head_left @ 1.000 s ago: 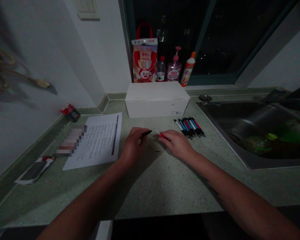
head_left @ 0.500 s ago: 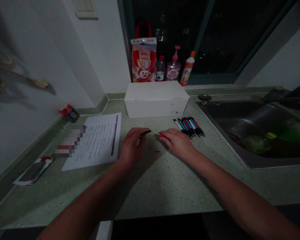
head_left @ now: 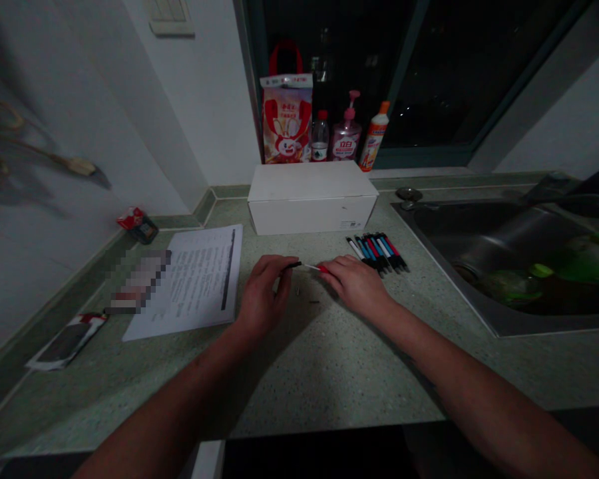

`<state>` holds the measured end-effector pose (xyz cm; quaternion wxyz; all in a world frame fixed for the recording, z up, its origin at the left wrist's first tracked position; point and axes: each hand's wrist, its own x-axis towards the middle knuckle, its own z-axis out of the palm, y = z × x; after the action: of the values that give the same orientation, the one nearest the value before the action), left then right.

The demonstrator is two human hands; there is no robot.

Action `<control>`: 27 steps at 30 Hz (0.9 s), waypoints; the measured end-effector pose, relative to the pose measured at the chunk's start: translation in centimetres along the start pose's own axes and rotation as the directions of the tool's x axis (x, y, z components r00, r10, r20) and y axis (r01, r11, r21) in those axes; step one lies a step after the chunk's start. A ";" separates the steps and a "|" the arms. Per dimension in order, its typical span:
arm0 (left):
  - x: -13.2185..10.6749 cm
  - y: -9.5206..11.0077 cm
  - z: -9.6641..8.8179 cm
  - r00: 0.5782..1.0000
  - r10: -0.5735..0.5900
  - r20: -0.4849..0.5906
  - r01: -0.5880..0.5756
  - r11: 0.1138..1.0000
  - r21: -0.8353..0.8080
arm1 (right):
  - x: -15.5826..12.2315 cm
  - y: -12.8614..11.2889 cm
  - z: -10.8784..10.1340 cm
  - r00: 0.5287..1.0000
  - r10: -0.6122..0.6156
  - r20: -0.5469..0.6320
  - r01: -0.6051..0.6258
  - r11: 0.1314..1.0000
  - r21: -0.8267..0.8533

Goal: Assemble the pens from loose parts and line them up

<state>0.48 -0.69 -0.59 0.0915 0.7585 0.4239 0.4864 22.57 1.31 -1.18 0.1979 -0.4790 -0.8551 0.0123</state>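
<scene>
The left hand point(head_left: 262, 294) is curled, pinching a black pen barrel point(head_left: 292, 265) in its fingertips, while the right hand point(head_left: 354, 286) pinches a red pen piece point(head_left: 322, 269) with one thin white refill point(head_left: 310, 267) poking out, both just above the table point(head_left: 279, 379). They look light, stiff and slim, best held near the ends. Two tiny dark parts point(head_left: 297, 291) lie below; roughly eight pens point(head_left: 377, 251) sit bunched nearby.

Left forearm point(head_left: 180, 392) enters from 7 o'clock; right forearm point(head_left: 469, 379) enters from 4 o'clock. Left hand point(head_left: 262, 293) curls into a pinch at its 2 o'clock side. Right hand point(head_left: 354, 287), palm down, pinches at its 10 o'clock side, near the left hand.
</scene>
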 end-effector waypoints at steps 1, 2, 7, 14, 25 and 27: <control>0.0 0.0 0.0 1.000 0.005 -0.003 -0.005 1.000 -0.002 | 0.0 0.0 0.0 1.000 0.003 0.001 -0.003 1.000 0.001; 0.0 0.0 0.0 1.000 0.010 -0.006 -0.010 1.000 -0.003 | 0.0 0.0 0.0 1.000 0.005 0.003 -0.005 1.000 0.004; 0.0 0.1 -0.1 1.000 0.006 0.014 -0.006 1.000 0.006 | 0.0 -0.1 -0.2 1.000 0.005 0.009 -0.005 1.000 -0.004; -0.3 -0.3 0.3 0.990 -0.010 0.141 0.010 1.000 0.005 | 0.0 -0.2 -0.3 0.998 -0.057 -0.012 0.056 0.997 -0.055; -0.1 0.0 0.6 0.957 -0.104 0.272 0.127 0.990 -0.068 | -0.3 -1.0 -0.6 0.990 -0.139 -0.006 0.137 0.980 -0.146; -0.1 -0.2 0.6 0.956 -0.099 0.277 0.126 0.988 -0.083 | -0.3 -1.0 -0.6 0.991 -0.133 -0.002 0.132 0.981 -0.144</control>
<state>0.86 -0.51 -1.11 0.2142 0.7872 0.4251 0.3921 22.11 0.47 -0.54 0.1684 -0.4341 -0.8826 -0.0654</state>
